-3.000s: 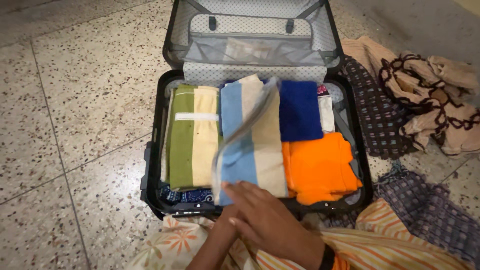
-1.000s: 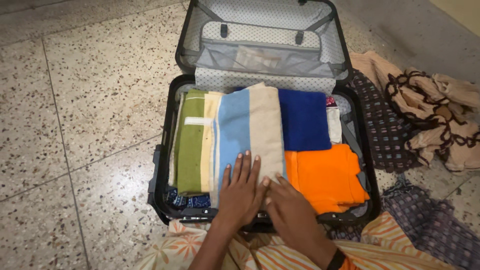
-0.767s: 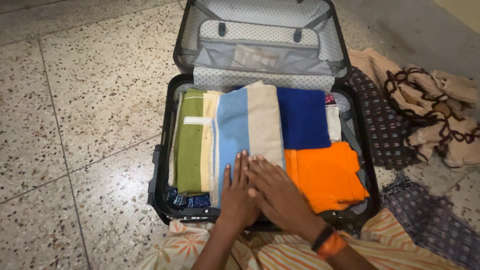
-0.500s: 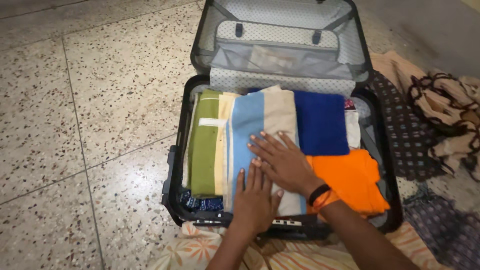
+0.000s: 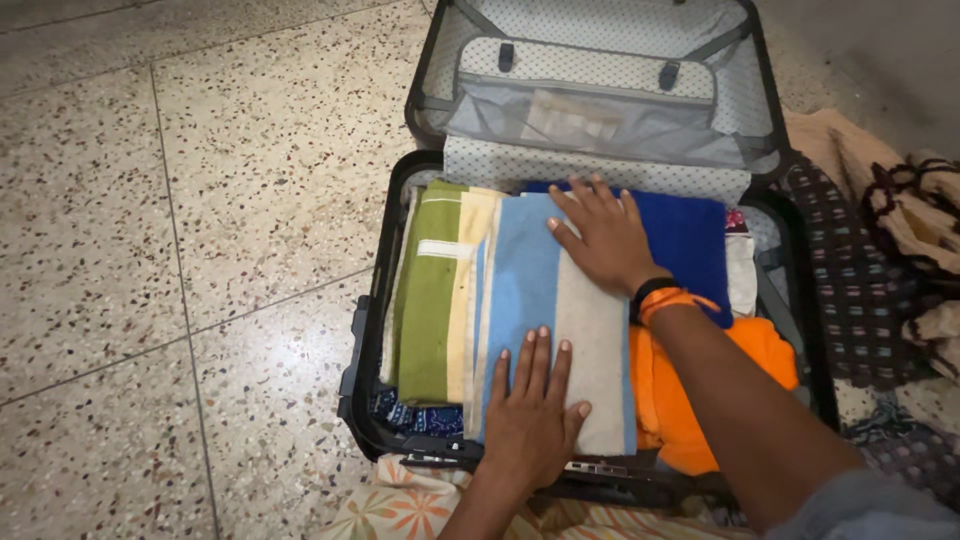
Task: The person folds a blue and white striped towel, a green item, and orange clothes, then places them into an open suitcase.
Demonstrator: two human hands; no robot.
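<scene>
Under both hands (image 5: 535, 410), towel (image 5: 555, 300) lengthwise front-to-back.

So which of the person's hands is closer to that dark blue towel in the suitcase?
Right. The right hand lies flat at the far end of the blue-and-beige striped folded cloth, alongside the dark blue towel. The left hand presses the cloth's near end, farther away.

A home interior is indicated — a speckled terrazzo floor (image 5: 180, 200) on which an open suitcase (image 5: 370, 380) packed with folded towels (image 5: 540, 290) is laid, with loose household clothing (image 5: 900, 230) heaped at the floor's right edge.
</scene>
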